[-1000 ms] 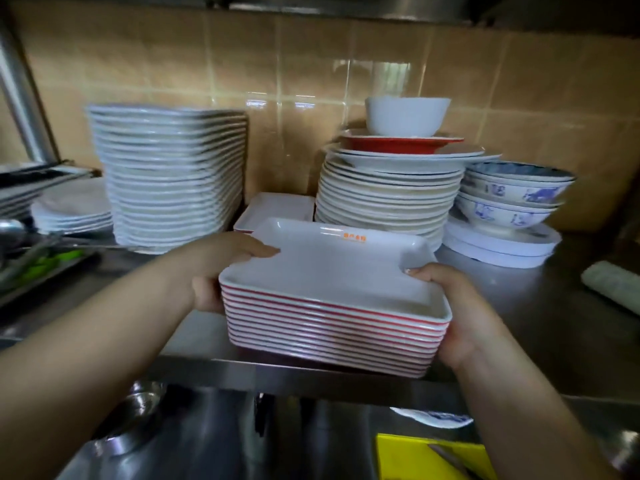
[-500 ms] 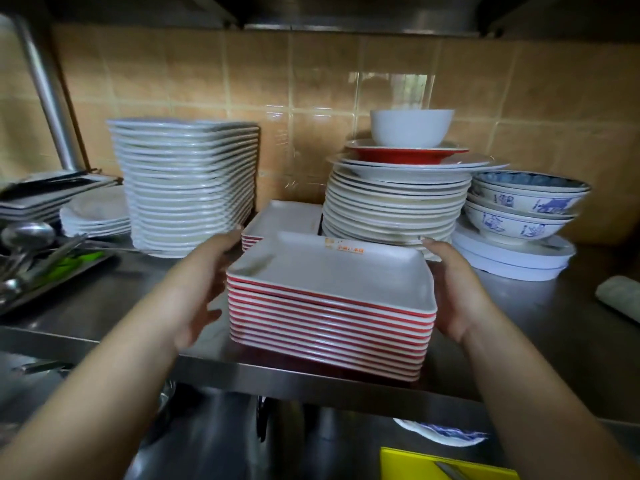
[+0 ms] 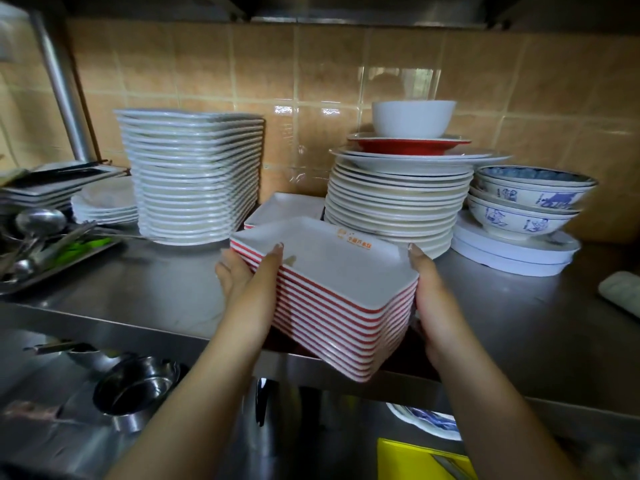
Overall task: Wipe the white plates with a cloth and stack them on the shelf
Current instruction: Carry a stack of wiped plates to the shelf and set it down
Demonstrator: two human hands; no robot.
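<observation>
Nearest the camera, below the shelf edge, a yellow board (image 3: 420,459) lies at the lower right, a blue-patterned dish (image 3: 429,421) shows partly under the shelf, and a steel bowl (image 3: 138,389) sits at the lower left.

Above these, both hands hold one stack of red-rimmed white plates (image 3: 332,299) at the front edge of the steel shelf (image 3: 519,327). The stack is tilted, with its near corner projecting past the shelf edge. The left hand (image 3: 247,282) grips the left side, thumb hooked over the top plate's rim. The right hand (image 3: 436,299) grips the right side, thumb tip on the upper rim and fingers hidden behind the stack. Each grip is therefore closed around the stack.

Directly behind the held stack, a second square plate (image 3: 287,206) lies flat on the shelf. To its left stands a tall stack of white square plates (image 3: 195,178); to its right, a stack of round plates (image 3: 394,209), topped by a red dish (image 3: 408,145) and a white bowl (image 3: 414,117). Blue-patterned bowls (image 3: 526,202) rest on white lids at the far right. A tray of utensils (image 3: 45,244) occupies the far left. A tiled wall (image 3: 311,74) closes the rear.
</observation>
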